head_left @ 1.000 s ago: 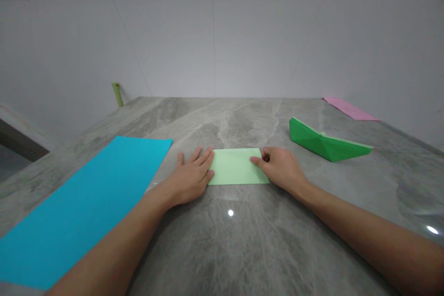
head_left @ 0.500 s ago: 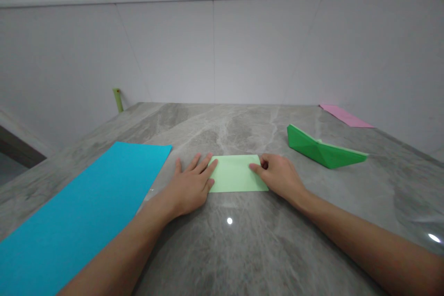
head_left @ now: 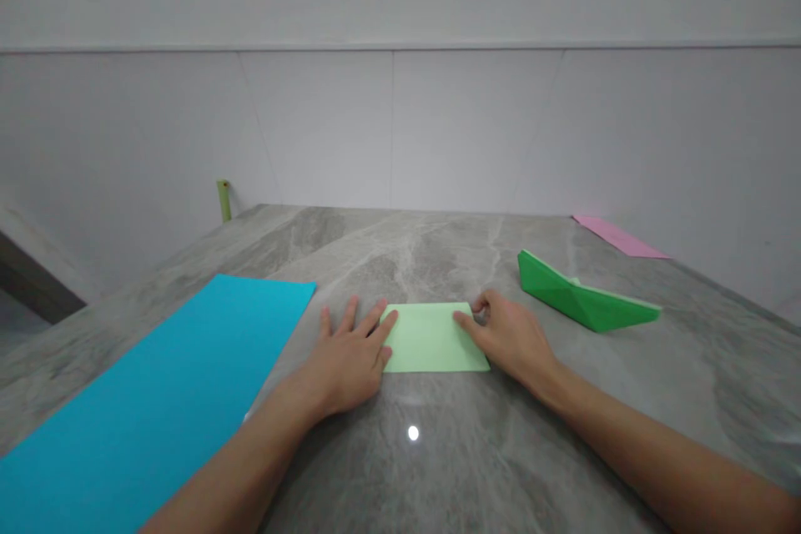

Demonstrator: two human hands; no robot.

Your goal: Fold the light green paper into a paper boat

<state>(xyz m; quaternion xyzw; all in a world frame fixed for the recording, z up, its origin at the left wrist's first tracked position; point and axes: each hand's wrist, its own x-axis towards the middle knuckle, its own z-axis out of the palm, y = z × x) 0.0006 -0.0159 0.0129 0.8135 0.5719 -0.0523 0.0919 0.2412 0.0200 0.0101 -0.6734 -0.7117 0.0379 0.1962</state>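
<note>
A folded light green paper [head_left: 431,340] lies flat on the grey marble table [head_left: 438,450] right in front of me. My left hand [head_left: 346,357] rests palm down beside its left end, fingers spread, with the fingertips on the paper's left edge. My right hand [head_left: 508,335] sits at the paper's right end. Its forefinger lies over the paper and its thumb is at the far right corner, pinching that edge. The remaining fingers of this hand are hidden.
A large blue sheet [head_left: 156,384] lies on the left of the table. A dark green folded paper boat [head_left: 581,296] stands to the right, with a pink sheet [head_left: 619,235] behind it by the wall. A small green post [head_left: 224,199] stands at the far left corner.
My view has tilted up, so everything sits lower in the picture. Both hands stay at the ends of the light green paper; my left fingertips have crept slightly onto it.
</note>
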